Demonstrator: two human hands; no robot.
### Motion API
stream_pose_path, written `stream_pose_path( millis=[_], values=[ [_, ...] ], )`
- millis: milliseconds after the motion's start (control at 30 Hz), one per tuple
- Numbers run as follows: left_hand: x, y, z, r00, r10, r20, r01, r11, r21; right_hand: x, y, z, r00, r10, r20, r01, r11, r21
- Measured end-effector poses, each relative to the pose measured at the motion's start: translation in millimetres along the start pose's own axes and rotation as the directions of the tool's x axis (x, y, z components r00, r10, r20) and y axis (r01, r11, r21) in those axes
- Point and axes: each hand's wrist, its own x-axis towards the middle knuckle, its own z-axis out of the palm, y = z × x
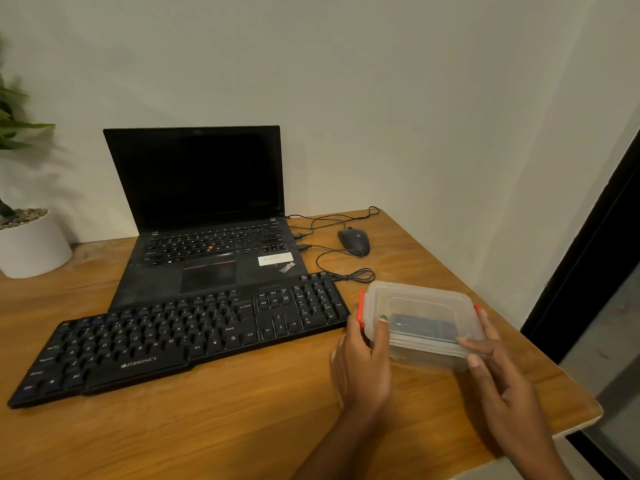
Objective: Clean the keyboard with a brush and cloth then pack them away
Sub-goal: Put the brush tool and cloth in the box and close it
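Both hands sit on the clear lidded box (420, 323) at the table's (242, 410) right end, just beside the black keyboard (173, 341) — left hand (362, 368) fingers curled round its near-left corner, right hand (495, 372) fingers lying straight along its right side. Something blue shows inside.

The near strip of the table (214, 420), in front of the keyboard (180, 341), is bare wood, open to a reach from the front edge. Toward the wall the way is blocked by the open laptop (207, 244), with the plant pot (31, 247) at the far left. On the right, the plastic box (420, 306) sits just beside the keyboard's end, and behind it the mouse (354, 241) and its looped cables (346, 271) clutter the corner.
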Motion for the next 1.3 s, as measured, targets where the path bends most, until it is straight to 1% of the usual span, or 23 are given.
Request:
stream_pose_path(
  millis=[100, 367, 500, 667, 767, 833, 900, 1033, 1067, 1133, 1200, 1267, 1300],
  values=[
    [-0.9, 1.2, 1.6, 1.000, -0.003, -0.008, 0.003, 1.000, -0.014, 0.2, 0.3, -1.1, 1.000, -0.015, 0.000, 0.015, 1.000, -0.025],
    [-3.9, 5.9, -4.0, 0.996, 0.086, -0.024, -0.088, 0.993, -0.083, -3.4, 1.2, 0.2, 0.999, -0.036, -0.009, 0.035, 0.998, -0.053],
    [-4.4, 8.8, -6.7, 0.994, 0.103, -0.041, -0.105, 0.993, -0.057, -4.5, -0.6, 1.2, 0.998, -0.056, -0.013, 0.055, 0.997, -0.062],
    [-4.0, 3.5, -4.3, 0.993, 0.117, 0.014, -0.118, 0.993, 0.029, -4.8, -3.5, 3.3, 0.996, -0.080, -0.045, 0.077, 0.995, -0.068],
    [-3.5, 4.1, -6.1, 0.995, 0.092, 0.041, -0.094, 0.994, 0.047, -8.1, -6.1, 9.3, 0.990, -0.085, -0.111, 0.065, 0.983, -0.174],
    [-4.9, 5.3, -8.5, 0.996, 0.082, 0.043, -0.083, 0.996, 0.027, -11.0, -4.8, 13.9, 0.974, -0.160, -0.160, 0.104, 0.944, -0.312],
    [-7.2, 6.3, -11.5, 0.989, 0.143, 0.041, -0.144, 0.989, 0.019, -13.9, -3.0, 15.8, 0.963, -0.197, -0.183, 0.100, 0.894, -0.436],
    [-14.9, 5.0, -29.3, 0.959, 0.270, 0.082, -0.278, 0.954, 0.110, -22.4, -4.2, 14.3, 0.945, -0.269, -0.185, 0.096, 0.770, -0.631],
    [-16.5, 2.4, -36.1, 0.949, 0.302, 0.096, -0.313, 0.941, 0.133, -25.1, -7.3, 14.6, 0.937, -0.298, -0.183, 0.107, 0.742, -0.662],
    [-17.6, -2.0, -53.2, 0.932, 0.337, 0.133, -0.358, 0.913, 0.197, -28.8, -13.4, 19.1, 0.920, -0.328, -0.213, 0.098, 0.720, -0.687],
    [-16.1, -5.3, -72.8, 0.928, 0.336, 0.164, -0.369, 0.893, 0.259, -30.9, -19.7, 26.4, 0.907, -0.354, -0.228, 0.093, 0.698, -0.710],
    [-12.5, -10.1, -95.0, 0.929, 0.338, 0.152, -0.370, 0.867, 0.333, -28.6, -25.1, 34.3, 0.900, -0.389, -0.199, 0.123, 0.662, -0.739],
    [-10.2, -13.8, -105.9, 0.931, 0.337, 0.140, -0.364, 0.852, 0.377, -26.0, -26.5, 38.8, 0.901, -0.391, -0.186, 0.137, 0.665, -0.735]
  ],
)
